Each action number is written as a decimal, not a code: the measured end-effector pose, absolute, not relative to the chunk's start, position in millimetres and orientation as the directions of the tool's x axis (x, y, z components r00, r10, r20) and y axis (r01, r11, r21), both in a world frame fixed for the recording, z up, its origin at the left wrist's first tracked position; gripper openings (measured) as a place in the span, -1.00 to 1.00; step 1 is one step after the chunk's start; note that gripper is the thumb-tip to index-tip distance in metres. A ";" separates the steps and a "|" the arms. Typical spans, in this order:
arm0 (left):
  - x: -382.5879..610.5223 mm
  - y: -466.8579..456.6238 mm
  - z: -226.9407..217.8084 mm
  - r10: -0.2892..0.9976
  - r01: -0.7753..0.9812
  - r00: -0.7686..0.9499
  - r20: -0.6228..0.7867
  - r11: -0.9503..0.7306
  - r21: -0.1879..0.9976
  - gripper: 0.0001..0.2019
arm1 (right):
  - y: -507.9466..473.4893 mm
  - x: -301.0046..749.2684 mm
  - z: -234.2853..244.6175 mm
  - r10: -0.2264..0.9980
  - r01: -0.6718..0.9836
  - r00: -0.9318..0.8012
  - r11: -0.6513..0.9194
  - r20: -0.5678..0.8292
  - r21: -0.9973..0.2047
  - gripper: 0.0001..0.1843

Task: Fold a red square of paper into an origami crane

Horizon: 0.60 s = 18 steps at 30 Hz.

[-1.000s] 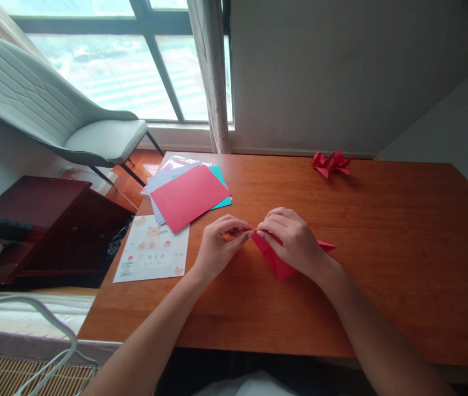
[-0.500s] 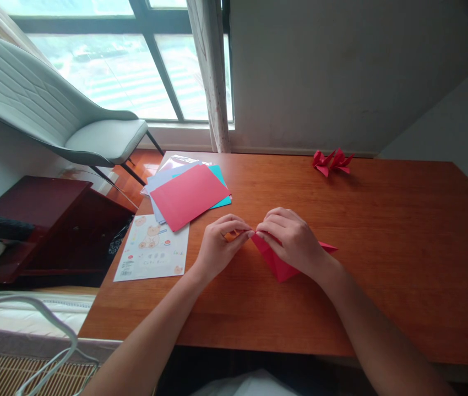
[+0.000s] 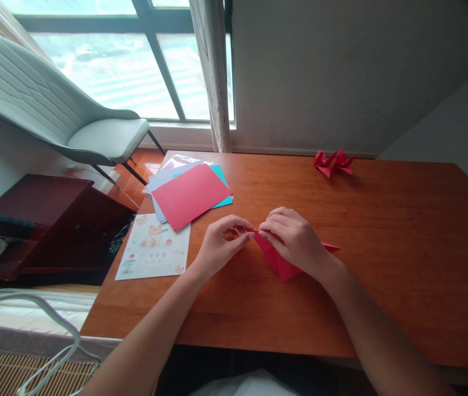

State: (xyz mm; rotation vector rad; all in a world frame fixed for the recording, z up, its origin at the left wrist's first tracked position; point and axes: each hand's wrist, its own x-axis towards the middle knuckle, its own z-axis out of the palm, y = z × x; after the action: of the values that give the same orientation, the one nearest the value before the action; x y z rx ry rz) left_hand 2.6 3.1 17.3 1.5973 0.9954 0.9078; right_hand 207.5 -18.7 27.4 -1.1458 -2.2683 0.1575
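A folded piece of red origami paper (image 3: 282,267) is between my hands, just over the wooden table. My left hand (image 3: 226,237) pinches its narrow tip on the left between thumb and forefinger. Close beside it, my right hand (image 3: 294,234) is closed on the same paper near that tip, its curled fingers covering the middle of the folds. One pointed end of the paper sticks out to the right, behind the right wrist, and a wider corner points down toward me.
Two red folded paper figures (image 3: 335,163) stand at the table's far edge. Left of my hands lie a stack of coloured sheets, a red sheet (image 3: 192,196) on top, and a white printed sheet (image 3: 153,247). A grey chair (image 3: 105,137) is beyond the table's left side.
Both hands keep their grip on the red paper. A bit more of the thin tip shows between my fingers. The whole view has shifted slightly.
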 end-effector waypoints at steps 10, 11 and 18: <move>5.6 1.8 18.4 0.932 0.159 0.360 0.043 -0.107 0.982 -0.84 | -19.5 206.1 27.4 0.762 0.710 -0.463 0.625 0.453 -0.325 -0.83; 5.4 2.0 18.1 0.935 0.144 0.354 0.024 -0.080 0.986 -0.83 | -19.3 206.6 27.0 0.760 0.711 -0.461 0.625 0.458 -0.322 -0.84; 4.4 3.6 12.8 0.941 0.103 0.338 -0.028 -0.008 0.995 -0.81 | -19.0 207.4 25.8 0.750 0.713 -0.456 0.630 0.479 -0.307 -0.86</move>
State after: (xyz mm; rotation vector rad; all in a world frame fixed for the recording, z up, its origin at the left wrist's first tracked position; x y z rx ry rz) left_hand 4.4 3.6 12.8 1.4206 1.0256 0.8918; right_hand 207.4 -19.0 25.8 -1.1408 -2.2672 0.0821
